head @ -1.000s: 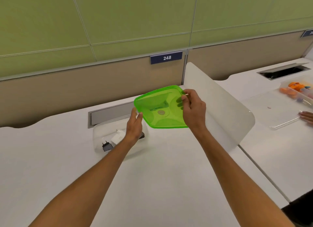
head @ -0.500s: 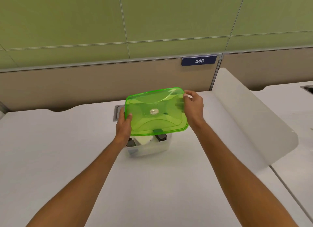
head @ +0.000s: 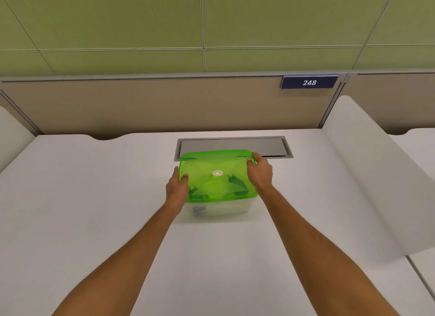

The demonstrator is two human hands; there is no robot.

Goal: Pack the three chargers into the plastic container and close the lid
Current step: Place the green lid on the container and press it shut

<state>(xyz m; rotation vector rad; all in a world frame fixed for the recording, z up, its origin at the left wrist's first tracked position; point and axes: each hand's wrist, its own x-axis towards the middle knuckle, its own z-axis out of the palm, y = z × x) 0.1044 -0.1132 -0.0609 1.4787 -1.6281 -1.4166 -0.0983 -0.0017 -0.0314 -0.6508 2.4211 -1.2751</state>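
Holding now: both hands grip the translucent green square plastic lid (head: 216, 174) over the clear plastic container (head: 221, 208), which stands on the white desk (head: 94, 221) just in front of the grey metal cable hatch (head: 270, 146).
Left hand (head: 175, 188): curled around the lid's left edge, thumb lying on top of the rim, fingers tucked out of sight under or beside it.
Right hand (head: 260, 172): closed over the far right corner of the lid, fingertips hooked on the rim.
Lid position: covering the container's mouth; I cannot tell from here whether it has snapped down all round or only rests there.
Chargers (head: 235, 181): dark plug shapes show through the green plastic, so they appear to lie inside; I cannot count three with any certainty.
Doing it well: I would say line up all four corners first, then press down evenly along the edges, working from the held corners round to the near side, keeping the container steady so it does not skid.
Watch for: a plug prong standing too high could stop the lid seating.
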